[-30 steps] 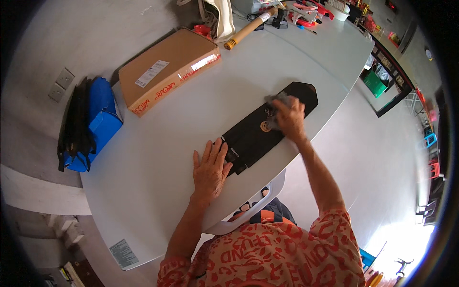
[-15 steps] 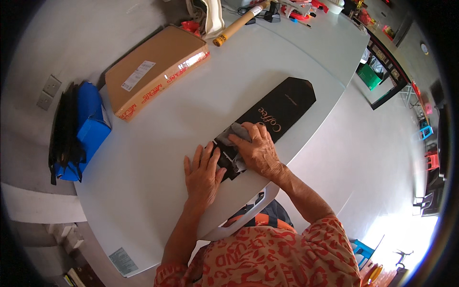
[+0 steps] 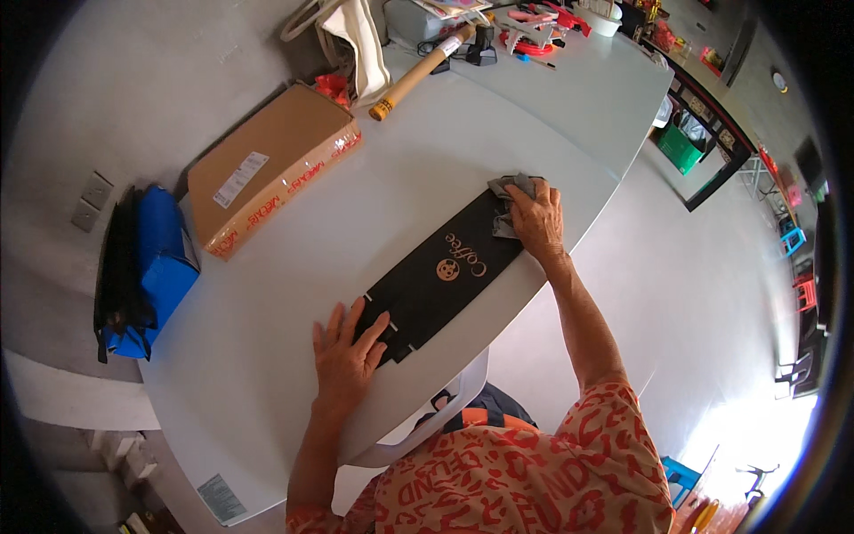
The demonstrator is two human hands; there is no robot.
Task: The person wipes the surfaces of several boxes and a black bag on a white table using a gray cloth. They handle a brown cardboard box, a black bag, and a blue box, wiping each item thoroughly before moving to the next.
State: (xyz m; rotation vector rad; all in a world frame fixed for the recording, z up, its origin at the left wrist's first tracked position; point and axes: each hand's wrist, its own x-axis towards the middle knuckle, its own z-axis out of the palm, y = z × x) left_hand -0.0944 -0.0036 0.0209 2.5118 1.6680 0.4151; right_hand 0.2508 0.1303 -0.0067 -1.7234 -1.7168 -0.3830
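Observation:
A flat black paper bag (image 3: 425,292) with copper-coloured lettering and a round emblem lies slantwise on the light table. My left hand (image 3: 345,358) rests with spread fingers on its near left end, beside small slits and cut edges. At the far right end, my right hand (image 3: 535,216) is closed over a crumpled grey cloth (image 3: 506,222) and presses it on the bag. Hand and cloth hide most of that end.
A taped cardboard box (image 3: 267,160) stands at the left near the wall, with a blue box (image 3: 166,258) beside it. A cardboard tube (image 3: 418,76) and a cream cloth bag (image 3: 354,49) are farther back. The table's right edge (image 3: 569,258) runs close by my right forearm.
My right hand has slid the cloth from the near end to the far right end of the bag, uncovering the emblem. My left hand still holds the near end, fingers spread.

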